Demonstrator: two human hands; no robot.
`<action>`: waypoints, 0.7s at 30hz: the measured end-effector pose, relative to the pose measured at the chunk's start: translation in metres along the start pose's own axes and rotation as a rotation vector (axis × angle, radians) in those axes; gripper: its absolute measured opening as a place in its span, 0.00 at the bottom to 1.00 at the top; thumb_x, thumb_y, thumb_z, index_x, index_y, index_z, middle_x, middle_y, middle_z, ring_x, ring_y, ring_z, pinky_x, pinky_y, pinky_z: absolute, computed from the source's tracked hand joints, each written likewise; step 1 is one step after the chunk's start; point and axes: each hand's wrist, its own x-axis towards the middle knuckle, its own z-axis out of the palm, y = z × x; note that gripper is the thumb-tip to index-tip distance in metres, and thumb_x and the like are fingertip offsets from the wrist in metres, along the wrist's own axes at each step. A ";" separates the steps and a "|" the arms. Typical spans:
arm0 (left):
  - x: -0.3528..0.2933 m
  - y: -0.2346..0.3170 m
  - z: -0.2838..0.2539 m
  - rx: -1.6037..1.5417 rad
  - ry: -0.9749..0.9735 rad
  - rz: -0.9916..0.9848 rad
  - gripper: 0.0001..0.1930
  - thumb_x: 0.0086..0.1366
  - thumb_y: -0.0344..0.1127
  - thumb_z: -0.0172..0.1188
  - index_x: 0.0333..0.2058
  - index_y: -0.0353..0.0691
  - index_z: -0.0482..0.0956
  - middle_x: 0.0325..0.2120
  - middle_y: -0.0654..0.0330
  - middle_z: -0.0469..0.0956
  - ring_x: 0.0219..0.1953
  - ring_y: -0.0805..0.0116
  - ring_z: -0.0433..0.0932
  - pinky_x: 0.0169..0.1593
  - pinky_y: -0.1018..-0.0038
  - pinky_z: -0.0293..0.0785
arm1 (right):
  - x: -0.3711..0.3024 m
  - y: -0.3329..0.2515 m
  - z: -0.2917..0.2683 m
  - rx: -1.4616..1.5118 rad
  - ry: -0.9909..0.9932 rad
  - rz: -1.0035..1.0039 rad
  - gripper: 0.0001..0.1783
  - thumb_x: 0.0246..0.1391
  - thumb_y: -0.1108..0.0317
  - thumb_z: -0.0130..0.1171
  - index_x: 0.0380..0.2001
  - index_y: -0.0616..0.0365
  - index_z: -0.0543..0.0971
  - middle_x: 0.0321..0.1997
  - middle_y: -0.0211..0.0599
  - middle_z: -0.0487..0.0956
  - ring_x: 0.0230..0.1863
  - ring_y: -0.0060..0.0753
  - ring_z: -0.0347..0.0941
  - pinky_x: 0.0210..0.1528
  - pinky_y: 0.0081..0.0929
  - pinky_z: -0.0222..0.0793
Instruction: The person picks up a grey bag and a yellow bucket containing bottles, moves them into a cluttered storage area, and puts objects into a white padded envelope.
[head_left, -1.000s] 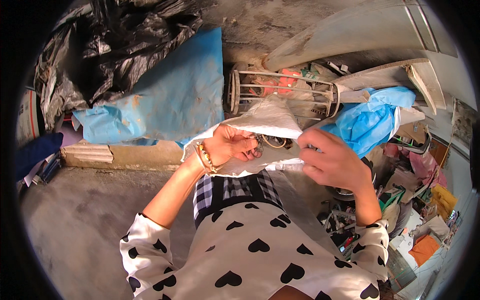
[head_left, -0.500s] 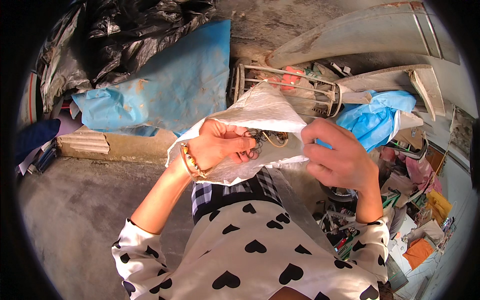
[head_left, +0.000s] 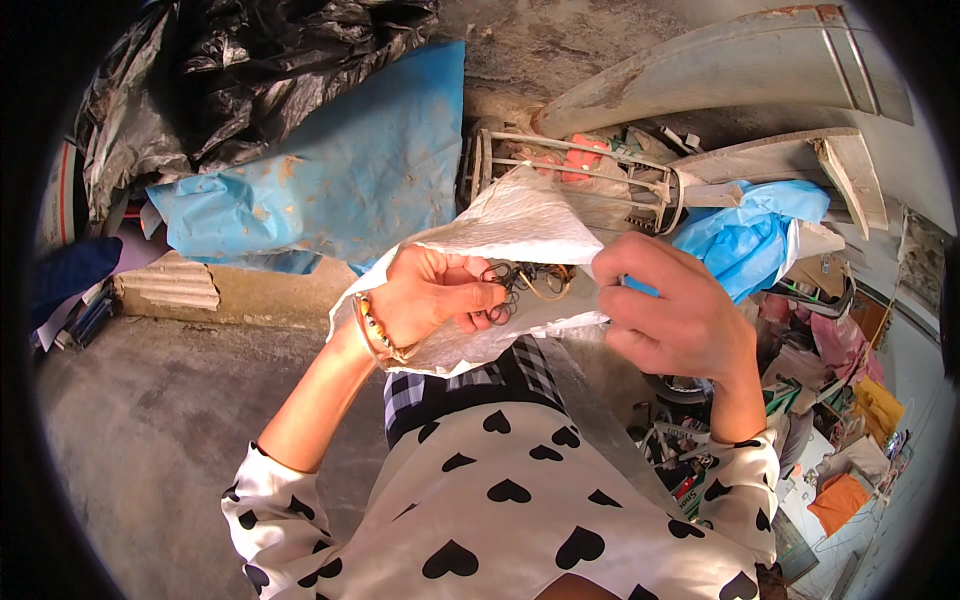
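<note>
A white woven-looking bag hangs in front of my body with its mouth held wide. My left hand reaches into the mouth, a beaded bracelet on its wrist. Its thumb and fingers pinch a tangle of thin dark loops, whose exact kind I cannot make out. Just beyond the loops, a thin yellowish strand shows inside the bag. My right hand is closed on the bag's right edge, fingers curled toward me. The bag's bottom is hidden.
Ahead lie a blue sheet and crumpled black plastic. A metal-framed cage with bundled items lies beyond the bag. On the right are blue cloth, long curved panels and piled clutter.
My right hand and the bag edge in it have shifted slightly left. My left hand keeps its pinch on the dark loops, barely moved.
</note>
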 end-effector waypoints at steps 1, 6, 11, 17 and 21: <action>0.000 -0.001 -0.001 0.000 -0.001 0.000 0.05 0.54 0.30 0.59 0.27 0.33 0.77 0.21 0.60 0.77 0.21 0.78 0.73 0.26 0.83 0.70 | 0.001 0.000 0.000 -0.001 0.000 0.001 0.10 0.30 0.77 0.56 0.17 0.61 0.65 0.28 0.36 0.65 0.30 0.36 0.66 0.31 0.28 0.66; -0.003 -0.003 -0.005 0.049 -0.028 0.018 0.03 0.53 0.27 0.59 0.25 0.35 0.75 0.20 0.61 0.77 0.21 0.79 0.73 0.25 0.83 0.70 | 0.004 -0.002 0.002 -0.004 0.006 0.003 0.10 0.30 0.77 0.56 0.17 0.61 0.64 0.29 0.36 0.65 0.31 0.36 0.67 0.31 0.28 0.66; -0.005 -0.002 -0.006 0.047 -0.024 0.034 0.02 0.52 0.24 0.59 0.25 0.35 0.75 0.21 0.62 0.76 0.21 0.80 0.72 0.25 0.84 0.69 | 0.007 -0.003 0.003 -0.004 0.010 -0.004 0.10 0.30 0.77 0.56 0.17 0.61 0.64 0.29 0.36 0.65 0.31 0.35 0.66 0.31 0.28 0.66; -0.010 0.000 -0.005 0.012 0.006 0.044 0.02 0.51 0.22 0.58 0.25 0.35 0.75 0.21 0.63 0.76 0.21 0.81 0.71 0.26 0.84 0.68 | 0.011 -0.004 0.004 -0.006 0.002 -0.004 0.10 0.29 0.77 0.56 0.17 0.61 0.64 0.29 0.36 0.65 0.31 0.35 0.66 0.31 0.28 0.66; -0.010 0.003 -0.008 0.060 -0.013 0.029 0.04 0.50 0.24 0.60 0.25 0.36 0.74 0.20 0.66 0.75 0.22 0.82 0.71 0.25 0.84 0.67 | 0.013 -0.005 0.003 0.000 -0.011 -0.001 0.11 0.29 0.77 0.57 0.17 0.61 0.64 0.29 0.36 0.64 0.31 0.35 0.66 0.31 0.28 0.66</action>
